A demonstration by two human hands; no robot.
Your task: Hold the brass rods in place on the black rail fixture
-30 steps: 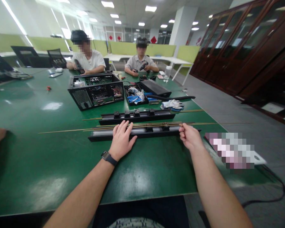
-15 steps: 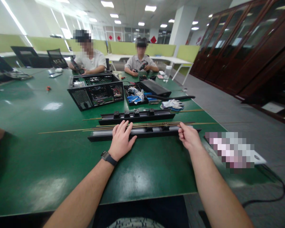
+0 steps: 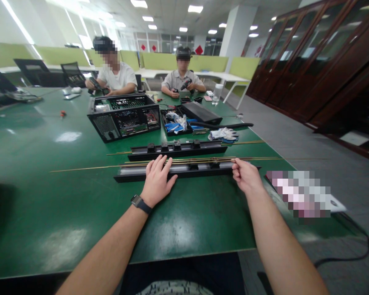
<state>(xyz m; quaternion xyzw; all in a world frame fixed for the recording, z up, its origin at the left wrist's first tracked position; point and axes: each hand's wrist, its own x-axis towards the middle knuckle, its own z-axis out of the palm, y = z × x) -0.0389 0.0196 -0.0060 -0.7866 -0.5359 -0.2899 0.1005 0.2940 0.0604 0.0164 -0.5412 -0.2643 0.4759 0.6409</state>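
Note:
A long black rail (image 3: 175, 175) with a pale inner channel lies across the green table in front of me. Several thin brass-coloured rods (image 3: 86, 168) run lengthwise along its top and stick out past both ends. My left hand (image 3: 158, 180) rests on the rail's left half, fingers stretched out over the rods, thumb apart. Near the right end, my right hand (image 3: 244, 174) is closed in a pinch at the rods; a thin rod is between thumb and forefinger. Just behind lies a second black rail (image 3: 184, 150) carrying several small dark blocks.
An opened computer case (image 3: 126, 119) stands at centre-left. Beside it are a tray of gloves (image 3: 176, 123), a flat black box (image 3: 201, 112) and another glove (image 3: 224, 134). A blurred-out object (image 3: 298, 192) lies at the right edge. Two people sit opposite, holding tools.
The rods' ends at the left have shifted slightly; one has drawn rightward. My hands barely move. The left co-worker's tool has lifted leftward, and an arm at the left edge has withdrawn.

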